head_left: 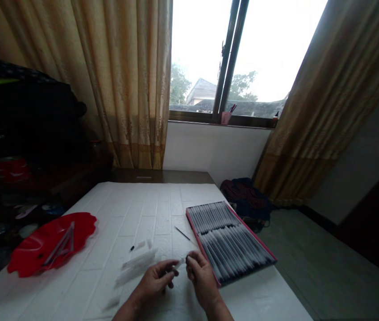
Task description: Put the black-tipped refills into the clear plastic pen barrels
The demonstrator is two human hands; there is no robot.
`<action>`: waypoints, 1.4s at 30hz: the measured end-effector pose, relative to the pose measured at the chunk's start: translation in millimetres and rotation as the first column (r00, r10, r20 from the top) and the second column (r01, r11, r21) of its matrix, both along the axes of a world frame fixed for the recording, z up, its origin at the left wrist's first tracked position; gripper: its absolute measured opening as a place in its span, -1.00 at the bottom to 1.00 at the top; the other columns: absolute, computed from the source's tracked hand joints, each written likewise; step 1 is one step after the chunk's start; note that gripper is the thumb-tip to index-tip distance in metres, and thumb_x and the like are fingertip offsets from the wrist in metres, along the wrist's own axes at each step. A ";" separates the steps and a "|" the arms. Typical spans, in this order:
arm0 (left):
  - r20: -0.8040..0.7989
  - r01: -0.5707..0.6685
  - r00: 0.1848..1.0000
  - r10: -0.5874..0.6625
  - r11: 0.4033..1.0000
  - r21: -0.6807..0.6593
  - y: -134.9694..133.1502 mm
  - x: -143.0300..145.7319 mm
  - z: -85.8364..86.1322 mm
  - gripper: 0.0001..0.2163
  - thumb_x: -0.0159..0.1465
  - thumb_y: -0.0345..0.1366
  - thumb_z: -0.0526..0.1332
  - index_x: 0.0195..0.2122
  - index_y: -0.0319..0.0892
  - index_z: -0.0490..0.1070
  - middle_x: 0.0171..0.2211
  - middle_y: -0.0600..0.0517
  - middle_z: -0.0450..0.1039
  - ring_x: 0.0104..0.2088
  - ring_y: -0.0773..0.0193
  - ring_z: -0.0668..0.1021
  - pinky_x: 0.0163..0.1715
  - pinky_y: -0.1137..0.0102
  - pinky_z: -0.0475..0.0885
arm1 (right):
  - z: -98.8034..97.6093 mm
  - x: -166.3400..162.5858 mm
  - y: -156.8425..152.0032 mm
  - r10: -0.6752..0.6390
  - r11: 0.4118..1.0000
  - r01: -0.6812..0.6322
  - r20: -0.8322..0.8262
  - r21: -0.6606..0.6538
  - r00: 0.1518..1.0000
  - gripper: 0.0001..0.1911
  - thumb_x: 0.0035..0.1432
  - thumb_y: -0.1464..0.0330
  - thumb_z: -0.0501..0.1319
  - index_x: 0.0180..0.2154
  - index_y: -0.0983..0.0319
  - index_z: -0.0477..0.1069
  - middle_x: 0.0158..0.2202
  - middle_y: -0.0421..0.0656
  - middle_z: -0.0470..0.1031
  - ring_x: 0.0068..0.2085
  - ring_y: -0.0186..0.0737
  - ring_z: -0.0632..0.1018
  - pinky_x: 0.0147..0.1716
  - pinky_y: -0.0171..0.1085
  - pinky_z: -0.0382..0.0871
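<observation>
My left hand (159, 278) is closed in a pinch on a short translucent tube-like piece (180, 263), whose far end points toward my right hand. My right hand (203, 277) pinches a small dark piece (187, 257) close to that end; I cannot tell whether the two touch. Left of my hands lie several long clear plastic pieces (140, 259) in a loose pile. Just beyond them is a small black cap-like bit (132, 248). A thin dark stick, like a pen refill (182, 232), lies above my hands. To the right, a red-edged box (274, 261) holds two rows of clear, dark-ended pens (234, 249).
A red scalloped plate (84, 223) with clear strips on it stands at the left of the white brick-patterned table (142, 196). Dark cluttered shelving (52, 178) borders the table's left side. Dark cloth (247, 196) lies beyond its right edge, and a window with curtains (132, 89) is ahead.
</observation>
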State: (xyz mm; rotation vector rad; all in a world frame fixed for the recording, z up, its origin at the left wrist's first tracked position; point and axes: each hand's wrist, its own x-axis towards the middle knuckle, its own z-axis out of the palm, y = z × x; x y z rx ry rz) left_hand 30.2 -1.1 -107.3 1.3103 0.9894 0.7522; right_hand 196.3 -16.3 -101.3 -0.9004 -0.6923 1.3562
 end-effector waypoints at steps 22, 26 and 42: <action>-0.112 0.050 0.993 -0.048 0.999 0.018 0.2 1.5 5.0 -0.46 0.01 0.04 0.26 -0.02 -0.12 0.44 -0.31 0.03 0.50 -0.54 0.43 0.44 -0.61 0.52 0.23 | 5.2 2.4 0.6 0.058 0.998 -0.065 0.226 0.024 0.972 -0.73 -0.11 0.20 0.34 -0.52 0.22 0.33 -0.70 -0.41 0.14 -0.66 -0.46 0.14 -0.66 -0.41 -0.04; -0.146 0.106 0.983 -0.107 0.994 -0.016 3.1 2.3 7.9 -0.49 0.03 -0.01 0.25 -0.02 -0.13 0.45 -0.33 0.05 0.51 -0.59 0.47 0.39 -0.59 0.51 0.25 | 8.5 10.9 -1.5 0.042 0.996 -0.066 0.367 0.055 0.929 -0.72 -0.10 0.19 0.33 -0.58 0.22 0.34 -0.68 -0.36 0.24 -0.63 -0.40 0.25 -0.62 -0.38 0.06; -0.202 0.267 0.938 -0.281 0.959 -0.093 7.1 -2.9 21.4 -0.57 0.03 -0.07 0.25 -0.06 -0.03 0.49 -0.40 0.10 0.53 -0.63 0.45 0.34 -0.61 0.53 0.21 | 3.2 14.6 -7.2 -0.119 0.976 -0.131 0.929 0.174 0.351 -0.50 0.21 0.13 0.00 -0.70 0.17 0.24 -0.72 -0.24 0.27 -0.62 -0.30 0.27 -0.54 -0.27 -0.08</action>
